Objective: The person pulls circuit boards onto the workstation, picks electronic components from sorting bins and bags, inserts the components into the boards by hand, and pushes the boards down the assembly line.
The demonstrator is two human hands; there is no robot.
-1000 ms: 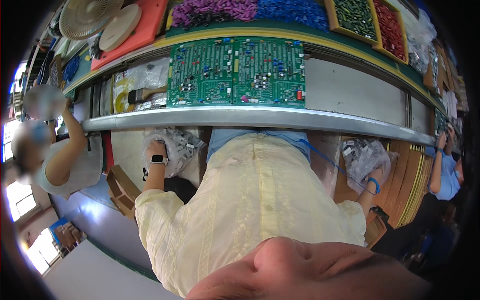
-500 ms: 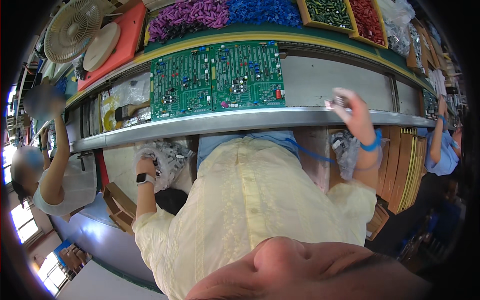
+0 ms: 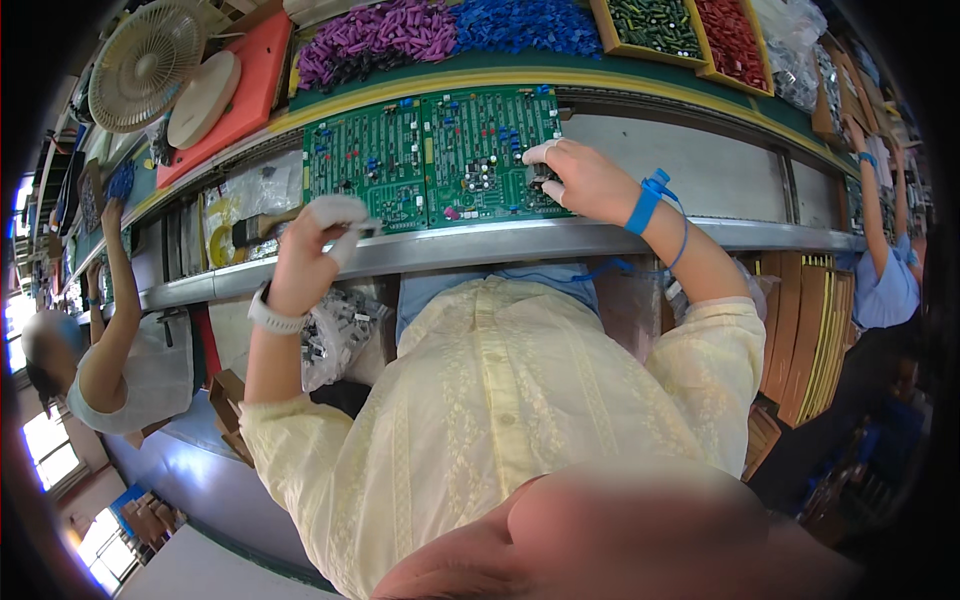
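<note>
Two green circuit boards (image 3: 365, 150) lie side by side on the rail track, populated with small blue, red, white and black parts. My right hand (image 3: 590, 182), with white finger coverings and a blue wrist strap (image 3: 648, 202), is closed over the right board's (image 3: 480, 140) right edge. Its thumb and fingers pinch a small dark and silvery component, mostly hidden. At the left board's lower left corner, my left hand (image 3: 310, 255) is closed. A small grey-dark component (image 3: 370, 228) shows at its covered fingertips, just above the metal rail (image 3: 450, 240).
Purple (image 3: 380, 40) and blue parts (image 3: 525, 32) are heaped behind the track, beside boxes of green (image 3: 655, 25) and red parts (image 3: 733, 40). A brush (image 3: 262, 225) lies left. A plastic bag of components (image 3: 340, 335) sits below the rail. Co-workers are at both sides.
My left hand has risen from the bag of components to the left board's corner. My right hand has moved left from over the rail onto the right board's edge.
</note>
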